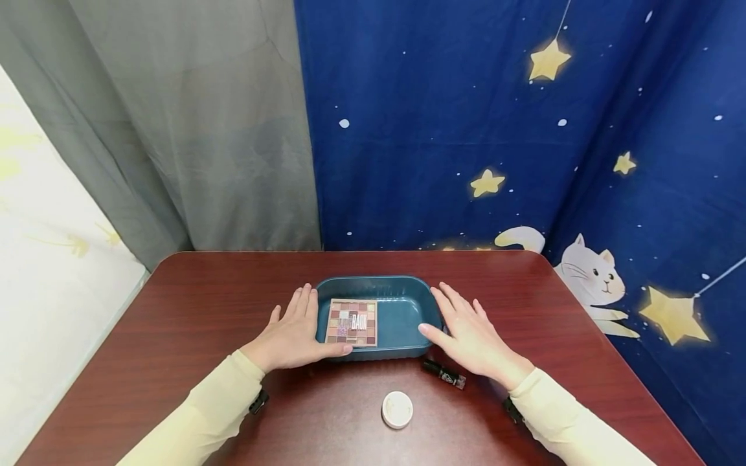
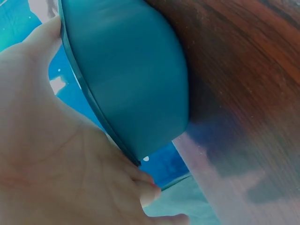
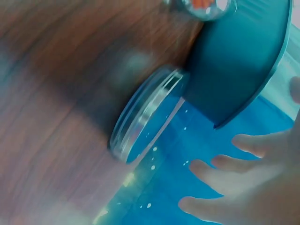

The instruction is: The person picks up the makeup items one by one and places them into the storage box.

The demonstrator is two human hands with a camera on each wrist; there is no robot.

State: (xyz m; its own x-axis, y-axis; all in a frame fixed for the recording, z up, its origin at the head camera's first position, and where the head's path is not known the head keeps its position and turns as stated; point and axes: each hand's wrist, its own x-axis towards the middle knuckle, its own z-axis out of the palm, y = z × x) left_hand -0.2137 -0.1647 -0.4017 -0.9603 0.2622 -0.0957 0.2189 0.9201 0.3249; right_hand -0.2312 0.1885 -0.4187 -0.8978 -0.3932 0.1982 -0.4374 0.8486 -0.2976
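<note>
A teal oblong basin [image 1: 402,353] stands on the table with a square eyeshadow palette [image 1: 352,322] lying in its left half. My left hand [image 1: 294,336] lies along the basin's left end, fingers straight and thumb stretched over the near rim. In the left wrist view, that hand's palm and thumb meet the basin's rim. My right hand [image 1: 466,333] is at the right end, its fingers spread and straight. A round, flat, shiny-sided thing [image 3: 147,115] stands beside the basin in the right wrist view; in the head view my right hand mostly hides it.
A small black tube [image 1: 444,373] with a clear end lies at the basin's near right corner. Closer to me sits a round white-lidded jar [image 1: 397,410]. The dark red table [image 1: 233,285] ends at a blue curtain [image 1: 419,162] and a grey curtain [image 1: 221,129].
</note>
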